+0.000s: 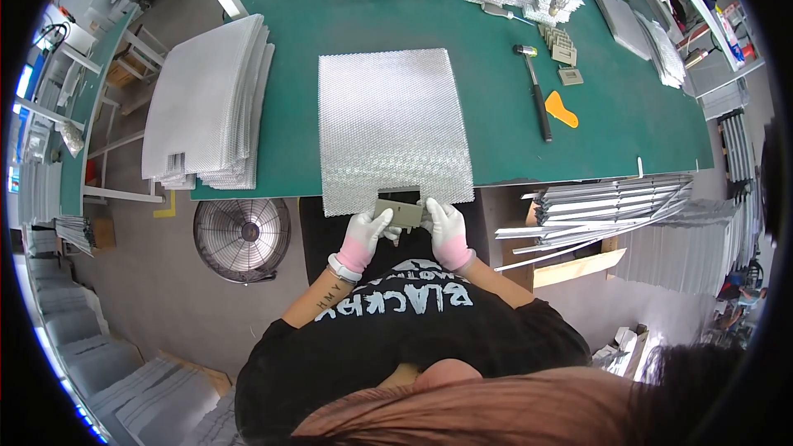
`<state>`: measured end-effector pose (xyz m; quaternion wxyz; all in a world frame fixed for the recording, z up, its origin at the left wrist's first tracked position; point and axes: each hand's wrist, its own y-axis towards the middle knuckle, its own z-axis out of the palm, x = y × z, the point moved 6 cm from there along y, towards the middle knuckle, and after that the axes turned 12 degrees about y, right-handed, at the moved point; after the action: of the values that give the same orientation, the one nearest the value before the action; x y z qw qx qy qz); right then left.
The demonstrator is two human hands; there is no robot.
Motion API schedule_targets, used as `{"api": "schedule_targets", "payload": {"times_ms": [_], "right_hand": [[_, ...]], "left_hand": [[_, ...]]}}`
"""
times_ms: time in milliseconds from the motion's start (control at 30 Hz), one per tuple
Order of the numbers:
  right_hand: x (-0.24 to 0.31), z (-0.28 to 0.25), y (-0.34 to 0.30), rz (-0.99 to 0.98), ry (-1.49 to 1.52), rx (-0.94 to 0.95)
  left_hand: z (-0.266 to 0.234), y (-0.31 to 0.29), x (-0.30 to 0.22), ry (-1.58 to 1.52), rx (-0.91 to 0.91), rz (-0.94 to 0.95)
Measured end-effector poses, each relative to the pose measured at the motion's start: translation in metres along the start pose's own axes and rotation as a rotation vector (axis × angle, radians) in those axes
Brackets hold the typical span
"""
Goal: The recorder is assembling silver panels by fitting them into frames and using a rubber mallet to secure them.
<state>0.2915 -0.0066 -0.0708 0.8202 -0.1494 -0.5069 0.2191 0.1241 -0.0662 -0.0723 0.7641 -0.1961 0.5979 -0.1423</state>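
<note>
A silvery mesh sheet [392, 124] lies flat before me, its near edge jutting past the table's front edge. That edge has a rectangular cut-out. At the cut-out is a small olive-grey rectangular plate fitting [400, 214], perhaps plastic, with a small slot. My left hand [363, 235], in a white and pink glove, pinches the fitting's left end. My right hand [446, 230], gloved alike, is closed at the sheet's edge by the fitting's right end; its fingertips are partly hidden, so whether it grips sheet or fitting is unclear.
The green table [289, 116] bears a stack of mesh sheets [206, 99] at left and more piles at the back. A mallet [537, 95], an orange scraper [562, 109] and several similar fittings [570, 74] lie right. A floor fan [243, 239] and metal strips [611, 211] flank me.
</note>
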Motion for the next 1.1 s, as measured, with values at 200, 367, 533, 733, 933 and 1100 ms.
{"api": "schedule_targets", "payload": {"times_ms": [200, 367, 533, 733, 933, 1100], "right_hand": [[-0.001, 0.0, 0.001, -0.027, -0.005, 0.01], [-0.005, -0.006, 0.002, -0.022, -0.017, 0.018], [-0.024, 0.022, -0.006, 0.086, -0.171, 0.457], [0.006, 0.025, -0.006, -0.09, -0.162, 0.227], [0.009, -0.05, -0.02, -0.45, 0.013, -0.174], [-0.003, -0.073, 0.006, -0.253, 0.199, -0.056]], "left_hand": [[0.004, 0.002, 0.006, -0.043, 0.004, -0.038], [0.023, -0.017, -0.01, -0.307, 0.244, -0.047], [0.008, -0.037, -0.069, 1.064, 0.907, 0.258], [0.036, 0.077, -0.171, 1.853, 0.105, 1.127], [0.099, 0.04, -0.124, 1.846, -0.013, 0.899], [0.104, 0.032, -0.123, 1.802, -0.073, 0.855]]}}
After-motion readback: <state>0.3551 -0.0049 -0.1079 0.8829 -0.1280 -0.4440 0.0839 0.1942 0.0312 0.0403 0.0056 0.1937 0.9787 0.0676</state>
